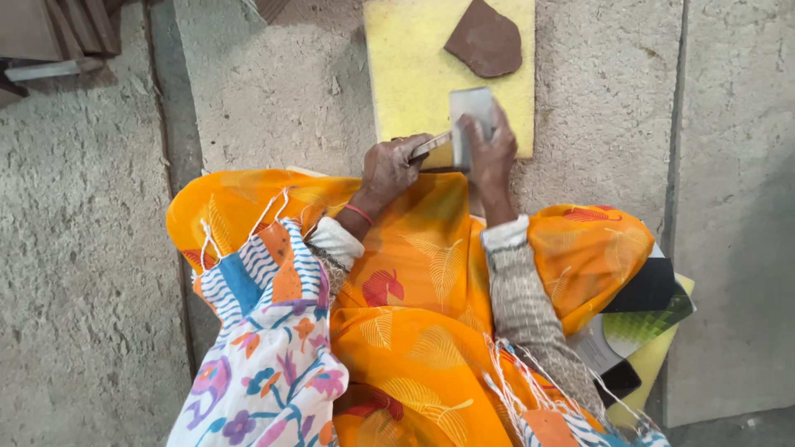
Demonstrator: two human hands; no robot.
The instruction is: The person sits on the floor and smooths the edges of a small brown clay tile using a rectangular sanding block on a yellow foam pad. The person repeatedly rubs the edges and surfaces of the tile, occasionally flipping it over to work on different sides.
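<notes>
Left hand (389, 170) grips blade (431, 146) | right hand (490, 153) clasps grey piece (469, 108) on yellow pad (410, 74) | trimming underway; brown piece (484, 40) untouched.

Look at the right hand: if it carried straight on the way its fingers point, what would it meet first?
The right hand, holding a grey flat piece, points up the yellow foam pad. It would probably meet the reddish-brown shard first, though depth is unclear.

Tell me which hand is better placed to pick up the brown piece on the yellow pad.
Probably the right hand: it is nearer the brown piece, though it grips a grey block. The left hand holds a flat tool.
</notes>
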